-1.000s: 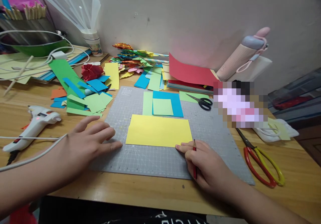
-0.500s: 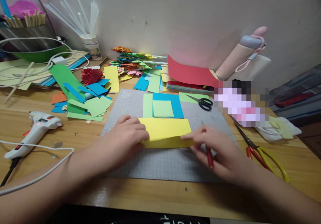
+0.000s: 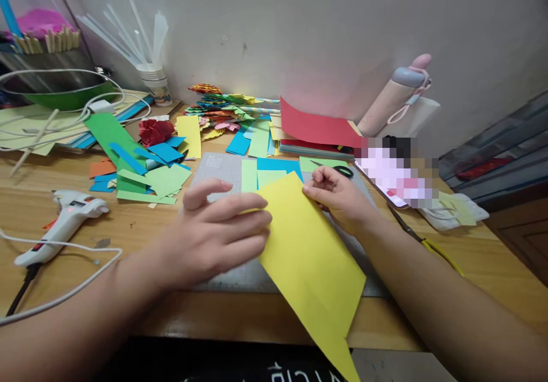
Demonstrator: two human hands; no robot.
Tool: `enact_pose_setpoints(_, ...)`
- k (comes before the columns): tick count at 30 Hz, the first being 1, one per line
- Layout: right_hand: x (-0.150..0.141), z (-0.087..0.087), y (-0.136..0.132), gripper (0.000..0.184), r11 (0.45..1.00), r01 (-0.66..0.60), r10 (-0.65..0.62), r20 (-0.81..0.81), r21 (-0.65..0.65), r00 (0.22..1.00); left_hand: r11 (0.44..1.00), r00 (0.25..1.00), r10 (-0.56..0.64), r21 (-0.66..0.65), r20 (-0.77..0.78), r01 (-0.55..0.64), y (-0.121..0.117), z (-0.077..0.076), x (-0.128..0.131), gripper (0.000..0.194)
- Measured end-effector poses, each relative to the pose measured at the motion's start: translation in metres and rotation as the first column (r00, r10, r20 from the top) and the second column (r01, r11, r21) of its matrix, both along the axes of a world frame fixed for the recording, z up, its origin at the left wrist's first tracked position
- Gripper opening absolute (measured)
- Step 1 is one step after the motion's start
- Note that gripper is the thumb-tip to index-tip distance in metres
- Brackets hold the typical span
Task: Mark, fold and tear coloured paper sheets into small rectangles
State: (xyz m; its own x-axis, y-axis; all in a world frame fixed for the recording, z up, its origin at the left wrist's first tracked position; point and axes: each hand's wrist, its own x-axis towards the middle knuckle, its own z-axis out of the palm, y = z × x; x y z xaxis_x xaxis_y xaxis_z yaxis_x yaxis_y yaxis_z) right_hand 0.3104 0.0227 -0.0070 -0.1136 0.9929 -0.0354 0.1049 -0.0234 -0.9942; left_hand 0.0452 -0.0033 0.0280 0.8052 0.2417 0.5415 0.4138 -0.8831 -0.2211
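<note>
The yellow paper point(image 3: 308, 250) is probably behaving as light, flexible and easily creased, its edges and corners offering the gentlest grip. It is showing a smooth matte face, tilting above the cutting mat point(image 3: 235, 279) and reaching past the desk's front edge point(image 3: 205, 319), its lower end tapering into a pointed flap. The right hand point(image 3: 342, 202) is pinching its upper edge between thumb and curled fingers; the left hand point(image 3: 222, 230) is spreading its fingers at the left edge, its grip being unclear.
</note>
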Motion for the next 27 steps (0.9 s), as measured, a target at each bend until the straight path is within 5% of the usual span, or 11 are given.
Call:
enact_pose_setpoints(4, -0.002, -0.007, -0.004, 0.039, 0.991, 0.132, -0.132, 0.03, 0.007, 0.991, 0.965, 0.975, 0.217, -0.137, -0.054, -0.223, 0.026, -0.025, -0.001, 0.03)
enact_pose_setpoints(9, -0.011, -0.03, -0.022, 0.032, 0.989, 0.123, -0.106, 0.194, -0.079, 0.975, 0.869, 0.94, 0.263, -0.37, -0.219, -0.329, 0.034, -0.042, 0.006, 0.033)
enact_pose_setpoints(15, -0.011, -0.033, -0.013, 0.02, 0.991, 0.128, -0.103, 0.426, -0.031, 0.899, 0.766, 0.844, 0.465, -0.358, -0.266, -0.534, 0.014, -0.055, 0.03, 0.029)
enact_pose_setpoints(20, -0.011, -0.036, 0.007, 0.022, 0.978, 0.135, -0.204, 0.609, 0.157, 0.766, 0.748, 0.82, 0.496, -0.34, -0.283, -0.57, 0.012, -0.068, 0.034, 0.042)
enact_pose_setpoints(27, -0.013, -0.037, 0.008, 0.016, 0.982, 0.096, -0.188, 0.749, 0.166, 0.635, 0.729, 0.801, 0.507, -0.338, -0.318, -0.596, 0.014, -0.069, 0.034, 0.05)
